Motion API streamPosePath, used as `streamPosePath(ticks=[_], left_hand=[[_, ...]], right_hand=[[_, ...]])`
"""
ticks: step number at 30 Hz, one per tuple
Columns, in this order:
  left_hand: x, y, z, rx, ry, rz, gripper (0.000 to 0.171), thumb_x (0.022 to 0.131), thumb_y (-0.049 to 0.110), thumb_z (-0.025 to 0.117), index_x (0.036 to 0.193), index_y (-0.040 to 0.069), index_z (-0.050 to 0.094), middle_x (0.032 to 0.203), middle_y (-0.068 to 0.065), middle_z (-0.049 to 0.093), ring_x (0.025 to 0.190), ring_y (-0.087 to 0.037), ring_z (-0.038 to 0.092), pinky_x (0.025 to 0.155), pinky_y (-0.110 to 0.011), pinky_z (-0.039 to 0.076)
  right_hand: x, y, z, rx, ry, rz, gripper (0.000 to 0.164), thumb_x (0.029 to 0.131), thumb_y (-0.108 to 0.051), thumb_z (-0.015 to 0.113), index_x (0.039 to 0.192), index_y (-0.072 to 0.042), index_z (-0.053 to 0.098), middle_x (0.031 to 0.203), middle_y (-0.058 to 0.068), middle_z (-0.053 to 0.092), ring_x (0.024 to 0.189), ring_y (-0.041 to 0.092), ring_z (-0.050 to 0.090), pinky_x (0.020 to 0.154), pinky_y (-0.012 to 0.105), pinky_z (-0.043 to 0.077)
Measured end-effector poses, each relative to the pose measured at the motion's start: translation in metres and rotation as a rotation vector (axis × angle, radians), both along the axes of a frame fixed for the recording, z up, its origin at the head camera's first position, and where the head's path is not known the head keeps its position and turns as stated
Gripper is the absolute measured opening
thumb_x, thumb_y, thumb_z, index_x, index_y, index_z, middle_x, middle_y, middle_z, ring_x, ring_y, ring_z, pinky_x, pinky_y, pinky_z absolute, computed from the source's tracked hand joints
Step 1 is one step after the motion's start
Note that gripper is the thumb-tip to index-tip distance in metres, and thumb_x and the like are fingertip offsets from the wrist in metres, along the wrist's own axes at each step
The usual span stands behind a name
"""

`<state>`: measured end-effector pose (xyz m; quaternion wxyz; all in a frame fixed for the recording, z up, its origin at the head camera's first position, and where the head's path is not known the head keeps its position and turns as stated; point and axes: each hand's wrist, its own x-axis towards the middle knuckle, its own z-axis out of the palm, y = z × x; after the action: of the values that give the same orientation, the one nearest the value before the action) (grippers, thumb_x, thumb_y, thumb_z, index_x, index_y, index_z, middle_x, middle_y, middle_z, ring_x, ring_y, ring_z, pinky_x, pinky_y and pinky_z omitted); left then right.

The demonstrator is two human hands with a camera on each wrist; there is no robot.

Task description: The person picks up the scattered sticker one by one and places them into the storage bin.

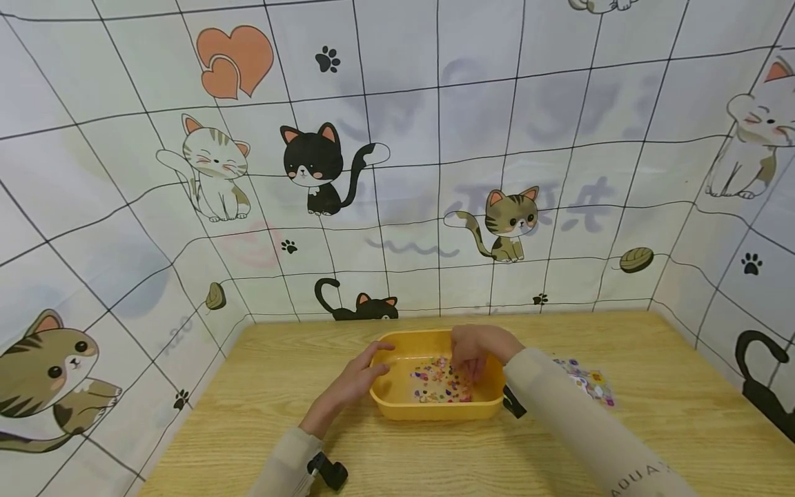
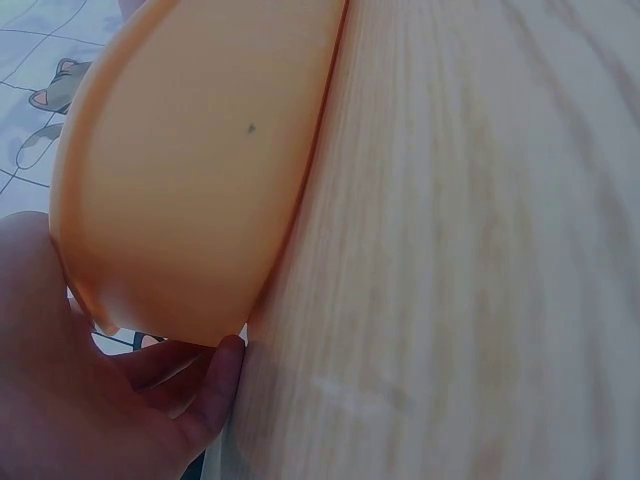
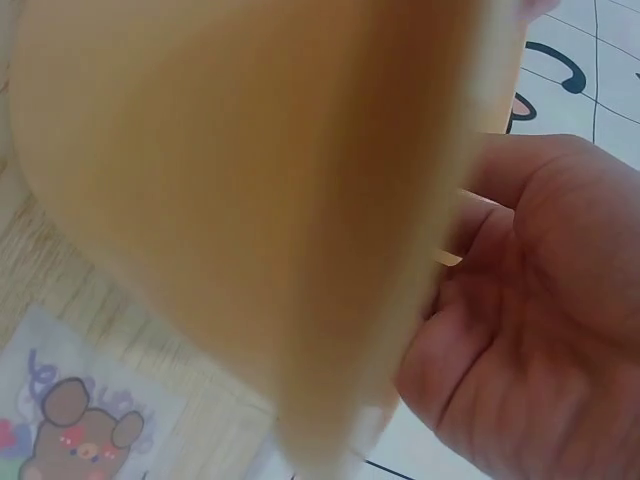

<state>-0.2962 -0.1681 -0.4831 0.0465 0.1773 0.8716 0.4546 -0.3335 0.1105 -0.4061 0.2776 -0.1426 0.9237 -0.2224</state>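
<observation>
A yellow plastic basin [image 1: 435, 412] stands on the wooden table, with many small multicoloured pieces [image 1: 435, 378] scattered over its floor. At its left end my left hand [image 1: 352, 379] grips the rim; in the left wrist view the fingers [image 2: 215, 390] curl round the outside of the basin [image 2: 190, 180]. My right hand [image 1: 479, 346] reaches over the right side into the basin, its fingers pointing down among the pieces. In the right wrist view the basin wall [image 3: 200, 200] hides those fingertips, so I cannot tell whether they pinch a piece.
Right of the basin, partly behind my right sleeve [image 1: 577, 421], lie clear bags with coloured prints [image 1: 590, 383]; one bag [image 3: 85, 430] shows a brown bear. A cat-patterned sheet [image 1: 410, 172] walls in the table [image 1: 298, 345] at the back and sides.
</observation>
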Motion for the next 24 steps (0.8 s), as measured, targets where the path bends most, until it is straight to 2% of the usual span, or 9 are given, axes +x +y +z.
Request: streamPosePath(ticks=[8, 14, 16, 19, 24], left_hand=[[0.000, 0.001, 0.000, 0.006, -0.010, 0.008, 0.039, 0.103, 0.019, 0.051, 0.142, 0.019, 0.054, 0.162, -0.015, 0.043, 0.151, -0.041, 0.038, 0.119, -0.062, 0.035], [0.002, 0.000, 0.001, -0.006, -0.004, 0.005, 0.039, 0.103, 0.017, 0.051, 0.142, 0.016, 0.054, 0.161, -0.018, 0.044, 0.150, -0.043, 0.038, 0.118, -0.064, 0.034], [0.002, 0.000, 0.001, -0.011, 0.003, 0.004, 0.039, 0.103, 0.017, 0.051, 0.142, 0.016, 0.054, 0.161, -0.019, 0.044, 0.150, -0.043, 0.039, 0.117, -0.064, 0.035], [0.002, 0.000, 0.001, -0.012, 0.006, 0.005, 0.039, 0.103, 0.018, 0.051, 0.142, 0.017, 0.054, 0.160, -0.018, 0.044, 0.149, -0.043, 0.039, 0.117, -0.064, 0.036], [0.002, 0.001, 0.002, -0.003, -0.004, 0.000, 0.039, 0.104, 0.019, 0.051, 0.143, 0.018, 0.053, 0.161, -0.017, 0.044, 0.150, -0.041, 0.040, 0.117, -0.062, 0.037]], right_hand=[[0.001, 0.001, 0.001, 0.081, 0.064, 0.010, 0.009, 0.095, -0.013, 0.070, 0.094, -0.005, 0.073, 0.079, 0.013, 0.075, 0.060, 0.019, 0.072, 0.058, 0.030, 0.060], [0.004, 0.003, -0.001, 0.115, 0.126, 0.024, 0.013, 0.094, -0.017, 0.073, 0.090, -0.006, 0.075, 0.061, 0.002, 0.059, 0.048, 0.011, 0.051, 0.047, 0.022, 0.049], [0.007, 0.006, 0.002, 0.095, 0.123, 0.021, 0.010, 0.095, -0.016, 0.072, 0.092, -0.007, 0.075, 0.061, 0.002, 0.057, 0.049, 0.011, 0.049, 0.047, 0.022, 0.047], [0.009, 0.013, 0.010, 0.028, 0.137, 0.053, 0.011, 0.097, -0.016, 0.068, 0.099, -0.007, 0.075, 0.066, 0.006, 0.063, 0.051, 0.013, 0.054, 0.050, 0.025, 0.052], [0.013, 0.038, 0.021, -0.133, 0.228, 0.100, 0.025, 0.103, -0.020, 0.062, 0.118, -0.003, 0.070, 0.075, 0.012, 0.070, 0.053, 0.020, 0.065, 0.053, 0.032, 0.056]])
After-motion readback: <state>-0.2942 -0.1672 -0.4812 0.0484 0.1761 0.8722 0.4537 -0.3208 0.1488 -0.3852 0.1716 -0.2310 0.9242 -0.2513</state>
